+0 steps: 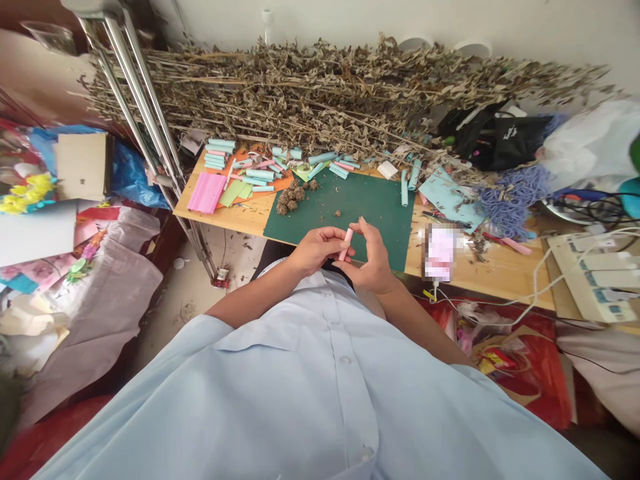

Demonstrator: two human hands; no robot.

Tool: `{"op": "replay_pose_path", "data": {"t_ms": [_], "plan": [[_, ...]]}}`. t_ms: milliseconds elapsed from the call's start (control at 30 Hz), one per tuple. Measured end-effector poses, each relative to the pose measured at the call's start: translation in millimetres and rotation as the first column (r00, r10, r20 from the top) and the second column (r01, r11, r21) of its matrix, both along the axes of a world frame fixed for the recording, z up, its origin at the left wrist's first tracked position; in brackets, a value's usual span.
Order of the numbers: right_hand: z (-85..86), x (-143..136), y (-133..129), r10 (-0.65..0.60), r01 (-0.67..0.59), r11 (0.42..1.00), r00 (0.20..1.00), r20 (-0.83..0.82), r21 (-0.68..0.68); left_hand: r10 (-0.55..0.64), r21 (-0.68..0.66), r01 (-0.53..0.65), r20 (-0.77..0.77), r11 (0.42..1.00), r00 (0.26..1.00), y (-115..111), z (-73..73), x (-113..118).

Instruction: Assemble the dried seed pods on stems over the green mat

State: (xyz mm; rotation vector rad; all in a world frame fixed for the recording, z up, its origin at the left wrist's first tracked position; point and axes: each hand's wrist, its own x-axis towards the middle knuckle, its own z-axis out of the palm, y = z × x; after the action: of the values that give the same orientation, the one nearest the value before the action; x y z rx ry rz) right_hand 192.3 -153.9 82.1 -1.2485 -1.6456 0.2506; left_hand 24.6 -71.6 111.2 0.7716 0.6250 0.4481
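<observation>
Just in front of your shirt, your left hand (316, 249) pinches a small pink roll (346, 244) between thumb and fingers, the roll standing nearly upright and tilted slightly. Your right hand (376, 265) curves around from the other side, thumb and forefinger apart near the roll's two ends; whether they press on it cannot be told. Beyond both hands lies a green mat (380, 207), with brown clumps (291, 198) ahead of your left. Farther left sits pink paper (207, 192); right of your right hand lies a phone (440, 253). Dried stalks (320, 100) stretch across behind everything.
</observation>
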Motion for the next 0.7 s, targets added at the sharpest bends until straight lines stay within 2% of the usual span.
{"op": "replay_pose_path", "data": {"t_ms": [233,333,433,500,600,700], "plan": [[-2.1,-1,1,-0.022,0.021,1.000,0.999,0.035,0.020,-0.021,-0.004,0.021,-0.008,1.000,1.000,2,-2.0,-2],[-2.0,-1,1,0.019,-0.019,1.000,1.000,0.001,0.009,-0.014,0.022,0.014,-0.004,1.000,1.000,3,-3.8,-3],[-3.6,-1,3,0.087,-0.094,0.995,0.979,-0.184,-0.029,0.017,0.097,-0.016,-0.007,0.995,1.000,5,-6.0,-4],[-7.1,-1,6,0.081,-0.110,0.992,0.926,-0.368,-0.058,0.038,0.162,-0.036,-0.012,0.986,0.999,5,-7.7,-4],[-15.2,1,11,-0.009,-0.055,0.994,0.823,-0.568,-0.095,0.066,0.228,-0.058,-0.029,0.972,0.997,6,-10.1,-4],[-22.0,5,17,-0.102,0.017,0.990,0.767,-0.634,-0.138,0.087,0.264,-0.072,-0.043,0.962,0.995,7,-11.7,-5]]}}
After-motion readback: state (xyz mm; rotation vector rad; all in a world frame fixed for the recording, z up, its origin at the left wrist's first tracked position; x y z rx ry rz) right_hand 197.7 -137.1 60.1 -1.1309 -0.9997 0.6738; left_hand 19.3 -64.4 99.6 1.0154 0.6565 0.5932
